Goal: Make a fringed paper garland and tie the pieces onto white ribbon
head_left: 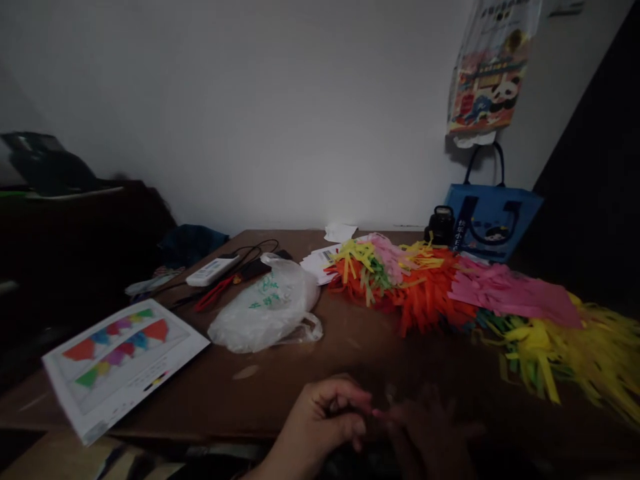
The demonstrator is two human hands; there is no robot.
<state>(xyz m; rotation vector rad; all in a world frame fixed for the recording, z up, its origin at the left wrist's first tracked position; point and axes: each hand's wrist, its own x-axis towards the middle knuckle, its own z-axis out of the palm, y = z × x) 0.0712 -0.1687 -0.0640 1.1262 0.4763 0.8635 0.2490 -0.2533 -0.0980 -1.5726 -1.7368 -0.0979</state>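
Note:
My left hand point(330, 413) is over the front edge of the brown table point(350, 340). Its fingers curl toward the thumb in a loose pinch; what they hold, if anything, I cannot make out. Close by on the right, my right hand point(433, 427) is dark and blurred, some fingers seeming spread. A tiny pink spot point(377, 413) shows where the two hands nearly meet; whether it is a thing or a fingertip is unclear. Beyond them lie fringed paper bundles in orange point(435, 287), pink point(520, 293) and yellow point(595, 347).
A white plastic bag point(265, 307) lies left of centre, beside a printed sheet with colourful bunting point(125, 360). Behind are a white power strip point(213, 270), a red cord point(215, 293) and papers point(320, 263). At the back right stand a black bottle point(440, 227) and a blue bag point(493, 220).

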